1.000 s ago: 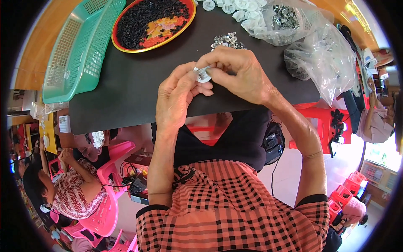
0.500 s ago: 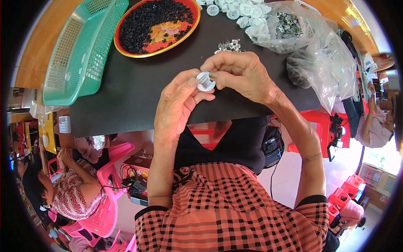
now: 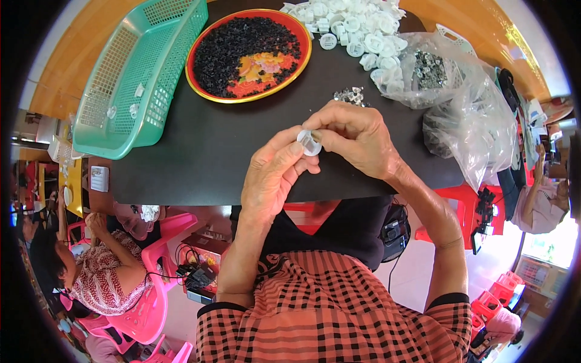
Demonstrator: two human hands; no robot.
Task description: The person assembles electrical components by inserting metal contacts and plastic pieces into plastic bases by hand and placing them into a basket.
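Note:
A small round white plastic part (image 3: pixel 309 145) is pinched between the thumb and fingers of my left hand (image 3: pixel 266 178), above the dark table. It has a ring-shaped rim and a recessed middle. At its upper right edge are the closed thumb and forefinger of my right hand (image 3: pixel 363 145). Whatever those fingertips hold, if anything, is too small and hidden to name. Just beyond my right hand lies a little heap of shiny metal pieces (image 3: pixel 351 96). Farther back spreads a large pile of similar white plastic parts (image 3: pixel 363 30).
A red round tray (image 3: pixel 192 71) of small black pieces stands at the back left, beside a green plastic basket (image 3: pixel 118 145) holding a few white parts. Clear plastic bags (image 3: pixel 478 130), one with metal pieces, lie at the right. Another person (image 3: pixel 115 266) sits at the left.
The view has shifted, so the table sits lower in the picture. The white part has been turned a little in my left fingers. My right fingertips remain at its edge.

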